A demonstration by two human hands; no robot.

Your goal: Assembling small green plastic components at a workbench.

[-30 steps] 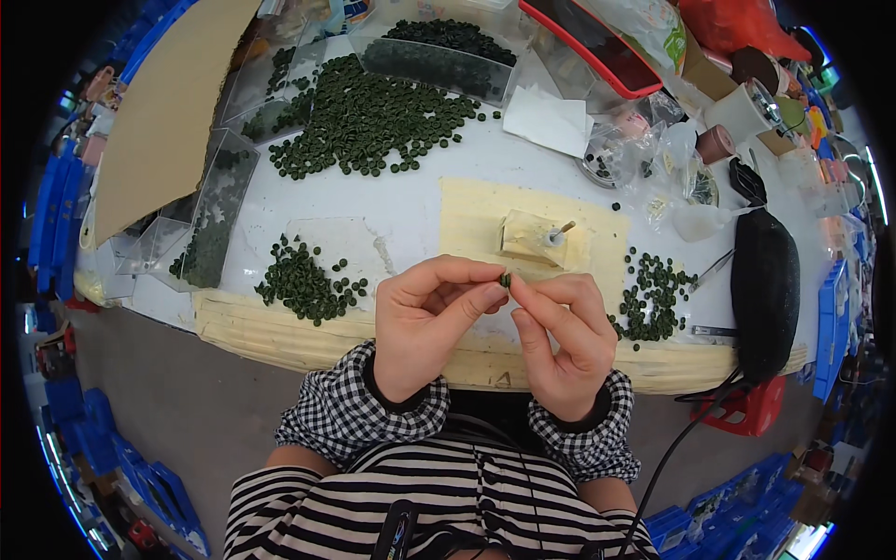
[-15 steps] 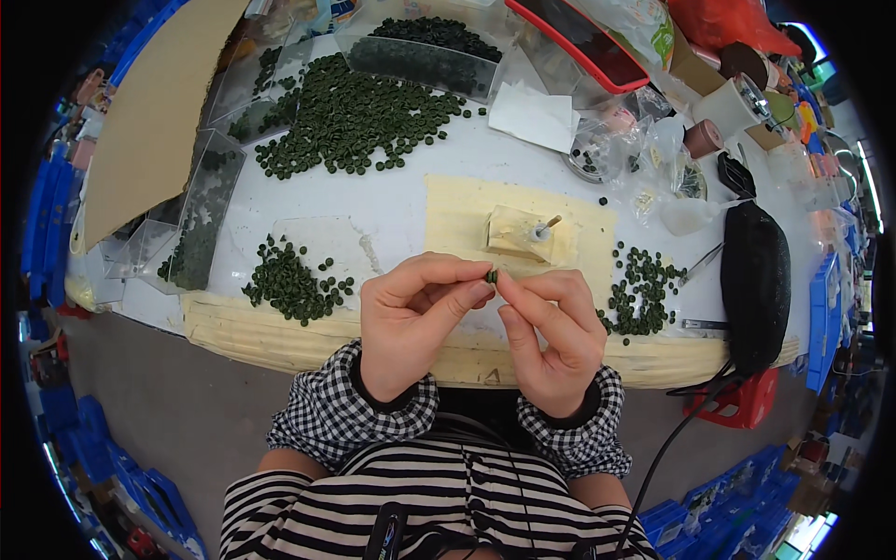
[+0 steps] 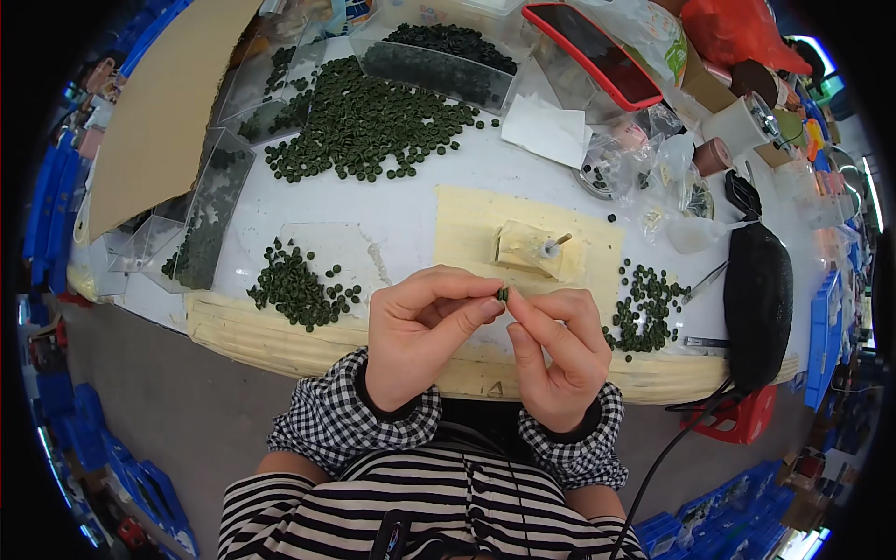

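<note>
Between the fingertips of both hands is a small dark green round piece (image 3: 503,294), held over the table's near edge. My left hand (image 3: 425,327) pinches it between thumb and index finger. My right hand (image 3: 560,345) meets it from the other side with its fingertips pressed together. Just beyond the hands stands a yellowish block with a thin upright pin (image 3: 539,250), on a pale yellow sheet (image 3: 457,219). A small heap of green pieces (image 3: 294,285) lies left of my hands, and a looser group of green pieces (image 3: 647,308) lies to the right.
A large pile of green pieces (image 3: 364,121) spreads at the back left, beside clear plastic bins (image 3: 439,75). White tissue (image 3: 544,129), a red-cased phone (image 3: 597,56) and plastic bags (image 3: 672,159) are at the back right. A black pouch (image 3: 758,289) lies right; brown cardboard (image 3: 163,112) stands left.
The whole view has shifted slightly, so the table and hands sit a little lower and further right in the picture. Both hands keep their pinch on the green piece.
</note>
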